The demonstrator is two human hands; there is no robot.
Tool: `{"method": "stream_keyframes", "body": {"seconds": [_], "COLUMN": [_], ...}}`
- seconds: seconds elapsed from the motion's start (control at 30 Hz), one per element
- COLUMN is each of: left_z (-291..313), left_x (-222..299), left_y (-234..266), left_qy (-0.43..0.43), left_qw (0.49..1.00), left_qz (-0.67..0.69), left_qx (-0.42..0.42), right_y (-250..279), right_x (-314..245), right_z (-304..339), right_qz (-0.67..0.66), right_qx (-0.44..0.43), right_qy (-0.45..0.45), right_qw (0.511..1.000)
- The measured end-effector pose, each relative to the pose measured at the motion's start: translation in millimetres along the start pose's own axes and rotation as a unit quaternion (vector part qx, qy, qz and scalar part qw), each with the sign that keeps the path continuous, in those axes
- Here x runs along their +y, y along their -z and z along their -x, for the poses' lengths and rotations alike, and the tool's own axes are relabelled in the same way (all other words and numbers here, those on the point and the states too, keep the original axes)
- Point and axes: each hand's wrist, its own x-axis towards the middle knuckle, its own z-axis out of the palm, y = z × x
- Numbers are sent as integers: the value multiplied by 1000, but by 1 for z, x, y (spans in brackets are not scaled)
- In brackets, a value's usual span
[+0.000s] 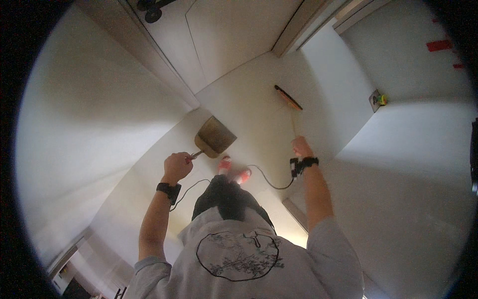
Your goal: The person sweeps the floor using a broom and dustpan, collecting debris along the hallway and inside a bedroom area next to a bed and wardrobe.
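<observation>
My left hand is closed around the short handle of a brownish dustpan. The pan hangs or rests just ahead of my feet, tilted to the right; whether it touches the floor I cannot tell. Out to the right, my right hand grips the thin, pale stick of a broom. Its narrow head, dark along one edge and orange-brown along the other, lies farther off toward the far right. Between the dustpan and the broom head there is a gap of pale floor.
A white wall runs along my left. Ahead stands a pale door with a dark handle. A small green and yellow item is on the right wall. Cables trail from my wrist straps past my red-and-white footwear.
</observation>
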Motion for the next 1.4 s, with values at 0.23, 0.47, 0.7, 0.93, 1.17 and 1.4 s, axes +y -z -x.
{"method": "stream_keyframes", "body": {"seconds": [0.23, 0.47, 0.7, 0.93, 1.17, 1.4], "left_z": [6, 4, 4, 0, -6, -2], "left_x": [-11, -18, -23, -23, -22, -19], "left_y": [2, -3, -6, -11, -20, -11], "left_qy": [25, 33, 53, 94, 174, 192], "left_qw": [1000, 999, 999, 995, 982, 974], "left_qz": [-9, -24, 4, 22, 64, 88], "left_qx": [9, -10, 10, 23, 35, 76], "right_y": [-47, -40, -12, -37, -55, -95], "right_x": [87, 35, -11, -80, -157, -251], "right_z": [125, 236, 227, 117, -39, -66], "right_qz": [459, 385, 231, 216, 214, 259], "right_qx": [-80, -157, -109, -41, -5, 40], "right_qy": [155, 27, -5, 34, 95, 104], "right_qw": [871, 909, 967, 975, 972, 959]}}
